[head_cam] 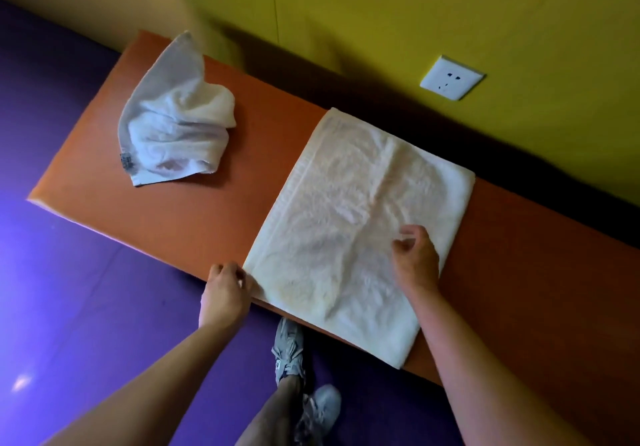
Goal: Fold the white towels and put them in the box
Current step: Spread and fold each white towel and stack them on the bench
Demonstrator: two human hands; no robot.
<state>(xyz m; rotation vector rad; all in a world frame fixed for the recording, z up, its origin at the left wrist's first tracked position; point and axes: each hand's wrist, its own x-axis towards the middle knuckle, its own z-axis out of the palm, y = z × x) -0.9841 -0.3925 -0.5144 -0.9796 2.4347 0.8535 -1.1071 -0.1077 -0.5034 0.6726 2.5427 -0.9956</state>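
A white towel (349, 223) lies flat, folded into a rectangle, on an orange table (207, 210). My left hand (227, 291) pinches the towel's near left corner at the table's front edge. My right hand (417, 258) hovers over the right half of the towel, fingers loosely curled and holding nothing. A second white towel (180, 123) lies crumpled at the table's far left, a dark label at its near edge. No box is in view.
A yellow wall with a white power socket (450, 78) runs along the far side of the table. The floor (86, 307) is purple. My legs and grey shoes (291, 348) stand just in front of the table's edge.
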